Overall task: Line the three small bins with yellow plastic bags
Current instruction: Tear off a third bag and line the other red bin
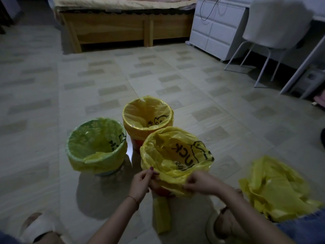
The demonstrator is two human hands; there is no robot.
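Note:
Three small bins stand on the tiled floor. The green bin (98,166) at the left and the far bin (137,136) each have a yellow bag folded over the rim. The nearest bin (162,191) holds a looser yellow bag (175,152) with black print. My left hand (142,182) pinches that bag's near edge at the rim. My right hand (200,182) grips the same edge further right, over the bin's outer wall.
A crumpled pile of yellow bags (274,189) lies at the right by my knee. A folded yellow roll (161,215) lies on the floor below the nearest bin. A wooden bed (112,30), a white drawer unit (218,29) and a white chair (270,32) stand behind.

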